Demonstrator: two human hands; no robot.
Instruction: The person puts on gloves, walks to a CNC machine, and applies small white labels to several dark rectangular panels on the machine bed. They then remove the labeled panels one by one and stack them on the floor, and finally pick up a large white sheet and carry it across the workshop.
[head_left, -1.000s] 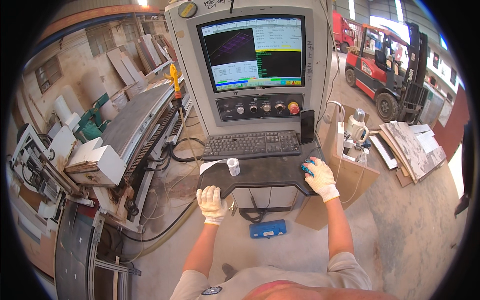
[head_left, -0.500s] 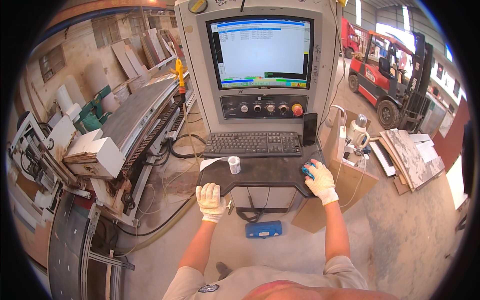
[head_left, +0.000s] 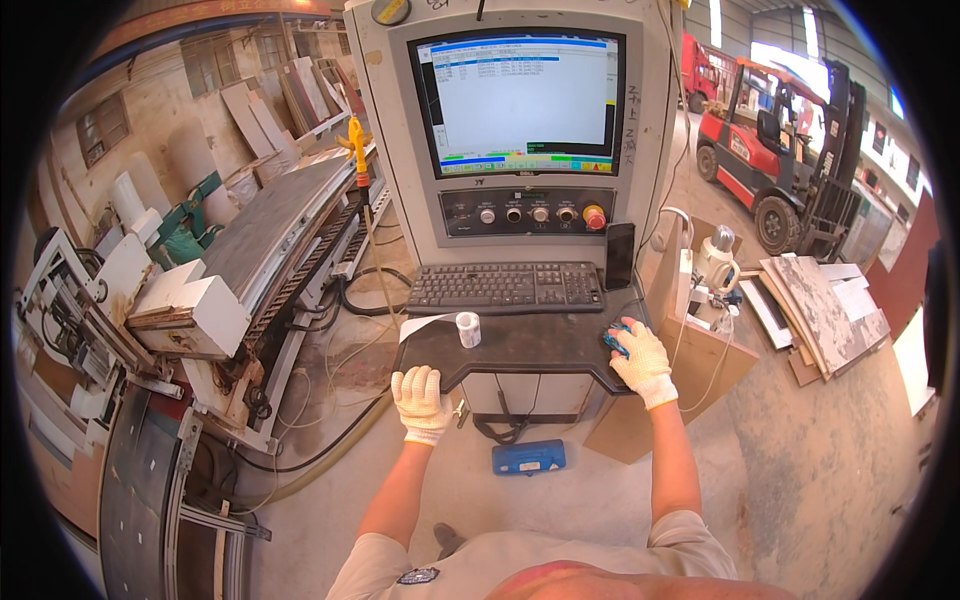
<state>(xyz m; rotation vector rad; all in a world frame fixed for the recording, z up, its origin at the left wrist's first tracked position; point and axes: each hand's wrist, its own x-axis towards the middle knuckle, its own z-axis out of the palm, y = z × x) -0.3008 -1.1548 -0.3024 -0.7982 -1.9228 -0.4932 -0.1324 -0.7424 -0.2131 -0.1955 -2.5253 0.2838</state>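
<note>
My right hand (head_left: 640, 362), in a cream knit glove, lies closed over a blue computer mouse (head_left: 616, 340) at the right end of the black shelf (head_left: 535, 352). In a matching glove, my left hand (head_left: 421, 402) has its fingers curled over the shelf's front left edge. Between the hands, toward the left, a small roll of white labels (head_left: 468, 330) stands with a strip trailing from it. Behind it lies a black keyboard (head_left: 505, 288). Above, the monitor (head_left: 520, 105) displays a list with a highlighted row.
A control panel (head_left: 525, 213) with knobs and a red button sits under the monitor. A phone (head_left: 620, 256) leans right of the keyboard. A blue case (head_left: 528, 457) is on the floor below. A long machine bed (head_left: 290, 215) stands left; a red forklift (head_left: 765, 150) is far right.
Both hands stay where they were. The highlight in the monitor's list looks slightly different, and the whole view has shifted a little.
</note>
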